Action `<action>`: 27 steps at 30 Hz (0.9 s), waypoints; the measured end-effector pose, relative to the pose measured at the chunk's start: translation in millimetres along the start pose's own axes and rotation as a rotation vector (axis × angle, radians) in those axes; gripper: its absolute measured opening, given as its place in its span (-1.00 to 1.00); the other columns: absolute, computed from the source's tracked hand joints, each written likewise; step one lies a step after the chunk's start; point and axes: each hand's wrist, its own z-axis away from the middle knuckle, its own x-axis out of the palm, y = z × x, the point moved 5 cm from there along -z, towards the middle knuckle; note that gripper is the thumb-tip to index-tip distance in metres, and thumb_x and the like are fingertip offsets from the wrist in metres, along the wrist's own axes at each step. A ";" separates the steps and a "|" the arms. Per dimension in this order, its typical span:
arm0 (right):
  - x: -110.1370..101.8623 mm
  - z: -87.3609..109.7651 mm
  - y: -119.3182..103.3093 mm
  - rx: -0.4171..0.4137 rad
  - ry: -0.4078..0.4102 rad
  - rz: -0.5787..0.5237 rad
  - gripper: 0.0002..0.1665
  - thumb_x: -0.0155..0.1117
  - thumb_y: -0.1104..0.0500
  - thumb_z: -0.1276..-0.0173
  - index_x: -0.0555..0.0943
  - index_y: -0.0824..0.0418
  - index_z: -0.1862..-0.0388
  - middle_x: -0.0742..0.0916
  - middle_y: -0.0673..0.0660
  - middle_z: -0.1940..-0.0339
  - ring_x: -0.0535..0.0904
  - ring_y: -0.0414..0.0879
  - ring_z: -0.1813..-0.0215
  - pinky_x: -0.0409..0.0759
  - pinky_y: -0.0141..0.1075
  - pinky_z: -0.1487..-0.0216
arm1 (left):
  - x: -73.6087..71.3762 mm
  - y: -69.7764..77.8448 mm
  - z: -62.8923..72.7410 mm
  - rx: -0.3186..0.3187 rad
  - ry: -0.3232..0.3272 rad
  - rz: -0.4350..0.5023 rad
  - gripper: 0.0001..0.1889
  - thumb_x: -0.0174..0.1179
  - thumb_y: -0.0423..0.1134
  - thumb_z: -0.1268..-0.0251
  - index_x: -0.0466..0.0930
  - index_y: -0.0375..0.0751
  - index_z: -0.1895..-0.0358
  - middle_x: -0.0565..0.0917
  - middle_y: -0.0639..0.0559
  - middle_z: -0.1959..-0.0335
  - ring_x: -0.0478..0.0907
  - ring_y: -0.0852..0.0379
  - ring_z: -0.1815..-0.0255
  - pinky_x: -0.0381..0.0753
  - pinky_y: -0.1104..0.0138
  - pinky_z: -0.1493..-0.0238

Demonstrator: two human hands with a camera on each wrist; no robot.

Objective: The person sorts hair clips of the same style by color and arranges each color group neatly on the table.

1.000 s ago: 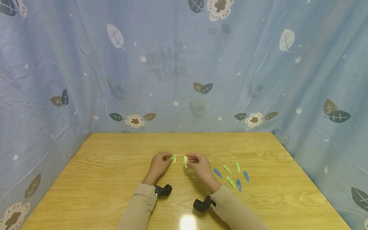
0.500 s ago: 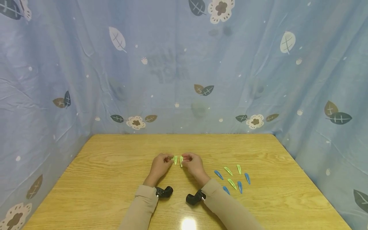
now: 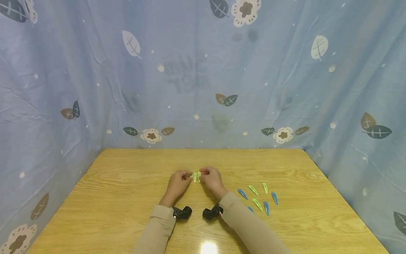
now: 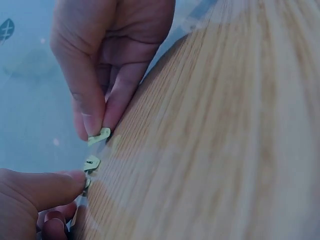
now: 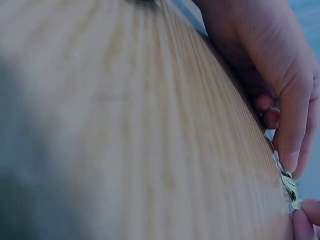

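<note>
My left hand [image 3: 178, 181] is over the middle of the table, thumb and finger pinching a light green snap hair clip [image 4: 87, 183]. Beside its fingertips stands a second green hair clip [image 3: 195, 177], its wide end towards the far side. From the right, my right hand [image 3: 212, 180] pinches another green hair clip [image 3: 199, 176] between thumb and finger. A small gap separates this clip from the second one. In the left wrist view, the right hand's clip [image 4: 100, 136] shows at its fingertips. Curled fingers partly hide the clips.
On the table [image 3: 133, 197], right of my right arm, lie three green hair clips [image 3: 257, 204] and several blue hair clips [image 3: 266, 208]. One blue clip [image 3: 251, 209] is partly covered by the right sleeve. A blue patterned curtain [image 3: 190, 88] hangs around the table's back and sides.
My right hand has moved left with its green hair clip, closing most of the gap to the left hand's clips. A blue clip has come into view beside the right sleeve. The left hand stays nearly still.
</note>
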 end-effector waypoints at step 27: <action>1.8 1.1 -7.5 0.022 0.023 0.102 -0.78 0.30 0.43 -0.14 0.65 0.39 0.19 0.64 0.13 0.39 0.48 -0.11 0.38 0.48 -0.33 0.40 | 0.1 0.4 1.0 0.002 -0.001 0.003 -0.81 0.30 -0.38 -0.16 0.70 -0.31 0.14 0.52 0.02 0.45 0.39 0.17 0.45 0.42 0.33 0.40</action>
